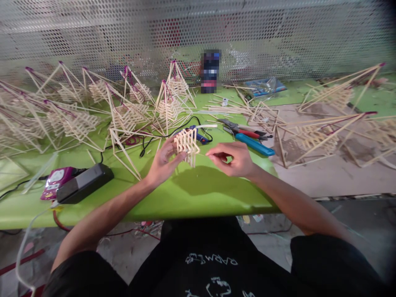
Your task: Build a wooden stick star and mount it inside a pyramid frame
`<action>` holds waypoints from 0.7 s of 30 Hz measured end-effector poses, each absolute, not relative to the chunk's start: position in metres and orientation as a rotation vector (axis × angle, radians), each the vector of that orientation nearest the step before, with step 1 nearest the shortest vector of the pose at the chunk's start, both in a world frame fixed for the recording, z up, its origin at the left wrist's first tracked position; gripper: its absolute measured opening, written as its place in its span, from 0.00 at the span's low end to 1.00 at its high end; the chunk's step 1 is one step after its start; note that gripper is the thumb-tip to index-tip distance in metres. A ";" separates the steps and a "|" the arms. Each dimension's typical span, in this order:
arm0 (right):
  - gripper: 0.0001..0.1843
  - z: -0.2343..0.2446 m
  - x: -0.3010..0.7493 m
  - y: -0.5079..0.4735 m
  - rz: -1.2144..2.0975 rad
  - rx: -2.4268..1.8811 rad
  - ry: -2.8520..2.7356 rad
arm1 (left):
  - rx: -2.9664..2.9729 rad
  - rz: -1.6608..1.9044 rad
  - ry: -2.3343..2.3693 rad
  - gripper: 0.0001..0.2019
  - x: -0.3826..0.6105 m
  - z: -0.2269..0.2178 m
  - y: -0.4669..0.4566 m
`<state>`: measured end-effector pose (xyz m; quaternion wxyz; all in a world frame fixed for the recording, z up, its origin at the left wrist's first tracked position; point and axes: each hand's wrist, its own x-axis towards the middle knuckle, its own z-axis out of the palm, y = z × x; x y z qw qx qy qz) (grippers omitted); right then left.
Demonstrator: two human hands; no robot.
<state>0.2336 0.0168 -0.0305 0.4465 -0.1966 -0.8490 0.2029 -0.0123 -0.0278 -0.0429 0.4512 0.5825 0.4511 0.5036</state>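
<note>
Stick lattice (187, 142) is sitting in my curled left hand (163, 160), just left of my pinched right hand (234, 158), its hold unclear.

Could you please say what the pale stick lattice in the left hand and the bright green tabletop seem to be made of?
Pale stacked-stick lattice: probably bare wood or bamboo, matt and straw-coloured. Bright green tabletop: possibly plastic sheeting, given its smooth, soft sheen.
</note>
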 end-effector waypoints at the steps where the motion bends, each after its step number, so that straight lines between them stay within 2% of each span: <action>1: 0.06 -0.030 0.234 0.017 0.510 -0.486 -2.098 | 1.427 1.249 1.118 0.11 -0.013 -0.044 -0.027; 10: 0.05 -0.023 0.235 0.017 0.538 -0.651 -2.000 | 1.378 1.264 1.079 0.11 -0.015 -0.044 -0.024; 17: 0.08 -0.025 0.235 0.022 0.902 -0.750 -1.898 | 1.365 1.250 1.075 0.10 -0.015 -0.044 -0.025; 21: 0.11 -0.027 0.234 0.025 0.980 -0.813 -1.909 | 1.371 1.254 1.046 0.09 -0.016 -0.045 -0.024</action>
